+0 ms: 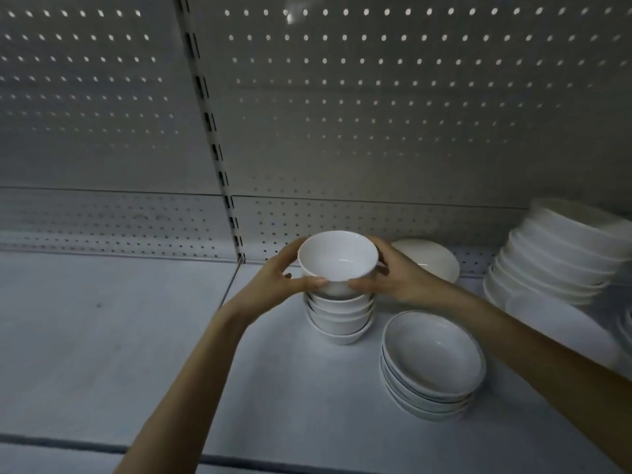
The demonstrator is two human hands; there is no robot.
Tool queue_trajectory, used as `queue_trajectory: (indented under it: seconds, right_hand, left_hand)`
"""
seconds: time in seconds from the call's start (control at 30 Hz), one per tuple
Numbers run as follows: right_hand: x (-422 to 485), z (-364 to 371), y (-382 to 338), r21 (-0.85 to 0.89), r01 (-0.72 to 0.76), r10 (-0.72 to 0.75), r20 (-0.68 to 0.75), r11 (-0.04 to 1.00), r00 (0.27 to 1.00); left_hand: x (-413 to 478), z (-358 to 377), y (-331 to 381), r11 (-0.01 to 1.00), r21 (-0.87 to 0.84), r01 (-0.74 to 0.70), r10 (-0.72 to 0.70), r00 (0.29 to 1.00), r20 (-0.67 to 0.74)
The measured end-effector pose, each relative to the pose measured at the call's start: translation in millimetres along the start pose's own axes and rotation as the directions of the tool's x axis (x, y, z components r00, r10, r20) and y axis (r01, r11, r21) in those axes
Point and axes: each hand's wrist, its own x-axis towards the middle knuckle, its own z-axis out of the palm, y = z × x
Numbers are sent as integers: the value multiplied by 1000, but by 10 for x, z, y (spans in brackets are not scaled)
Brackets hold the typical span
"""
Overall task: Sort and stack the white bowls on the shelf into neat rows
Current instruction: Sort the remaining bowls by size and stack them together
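Top bowl (338, 260): round, deep, glossy white, smooth like glazed ceramic; it sits at the centre of the frame on top of the small-bowl stack, tilted slightly toward the camera.
Small-bowl stack (338, 319): several nested white bowls with rounded sides, standing on the shelf just below the held bowl.
Left hand (277, 280): fingers curled round the top bowl's left side, thumb pressed on its near wall.
Right hand (393, 273): fingers wrapped round the bowl's right side, thumb on the near wall, close to the left thumb.
Shallow-bowl stack (432, 366): wider, flatter white bowls with thin rims, lower right of centre, apart from the small-bowl stack.
Single dish (432, 260): pale shallow bowl behind the right hand, near the back panel.
Large stack (561, 258): broad white bowls at the right edge, leaning and blurred.
Shelf (102, 336): flat, matte, pale grey surface.
Back panel (376, 114): grey sheet metal punched with rows of small holes, split by a slotted upright (212, 131).
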Motion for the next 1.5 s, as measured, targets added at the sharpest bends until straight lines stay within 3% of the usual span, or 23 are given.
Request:
queue_trajectory:
  seconds: [0.27, 0.43, 0.53, 0.63, 0.77, 1.17, 1.27, 1.37, 1.43, 1.5]
  right_hand:
    - [-58, -3, 54, 16, -41, 41, 0, 999, 999]
    - [-44, -68, 75, 73, -115, 108, 98, 991, 989]
    - [-66, -57, 51, 92, -174, 160, 139, 981, 977]
    - [-19, -41, 68, 81, -173, 165, 107, 982, 981]
    - [132, -22, 62, 32, -158, 155, 83, 987, 984]
    - [550, -35, 134, 61, -187, 186, 15, 980, 982]
    - [479, -189, 115, -5, -221, 221, 20, 975, 975]
    - [311, -483, 45, -141, -227, 219, -65, 964, 973]
    - [189, -704, 89, -201, -243, 213, -159, 949, 964]
    - [62, -893, 198, -269, -286, 220, -250, 920, 943]
  left_hand:
    - [7, 82, -92, 996, -89, -11, 18, 996, 83]
    - [-119, 165, -121, 984, -152, 91, -76, 992, 102]
    - [-207, 321, -183, 957, -256, 135, -136, 991, 14]
    - [-201, 437, -185, 938, -332, 103, -159, 976, -148]
    - [-97, 448, -219, 926, -370, 73, -177, 950, -256]
    - [328, 370, -180, 936, -346, 72, -191, 927, -324]
    - [311, 397, -185, 947, -316, 58, -160, 938, -309]
    - [234, 501, -232, 966, -251, 71, -172, 896, -410]
    - [92, 630, -218, 992, -126, -1, -69, 834, -547]
    - [-48, 769, -153, 978, 18, -206, 176, 778, -603]
